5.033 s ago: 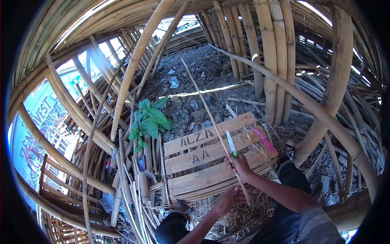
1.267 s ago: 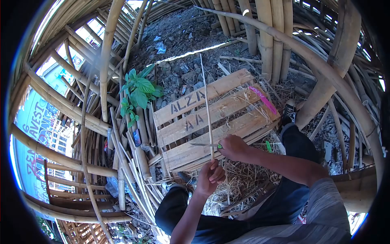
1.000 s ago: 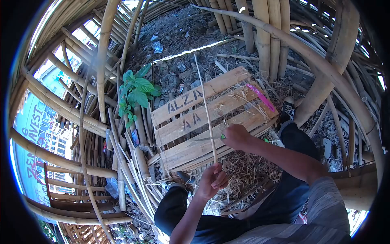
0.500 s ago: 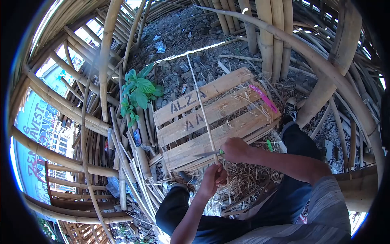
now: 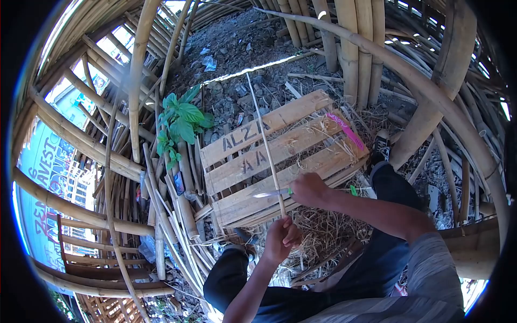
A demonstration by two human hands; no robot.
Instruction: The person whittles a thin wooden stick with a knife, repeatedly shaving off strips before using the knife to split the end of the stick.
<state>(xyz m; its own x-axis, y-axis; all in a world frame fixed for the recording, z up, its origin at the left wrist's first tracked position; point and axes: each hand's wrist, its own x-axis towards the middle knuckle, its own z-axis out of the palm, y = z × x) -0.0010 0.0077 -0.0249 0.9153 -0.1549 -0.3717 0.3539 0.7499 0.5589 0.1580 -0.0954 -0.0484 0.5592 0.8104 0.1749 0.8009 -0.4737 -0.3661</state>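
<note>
Wooden pallet [image 5: 301, 116] as landmark.
Thin bamboo strip [image 5: 262, 134] runs lengthwise over pallet, away from person.
Left hand [image 5: 281, 238], nearer, fingers clenched on strip's near end.
Right hand [image 5: 307, 189] grips knife [image 5: 269, 193], blade crosswise, seemingly touching strip.

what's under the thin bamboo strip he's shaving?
Under the bamboo strip lies a wooden pallet lettered ALZA, strewn with straw shavings. Ground beneath the slats is mostly hidden. Left hand grips the strip; right hand holds the knife.
</note>
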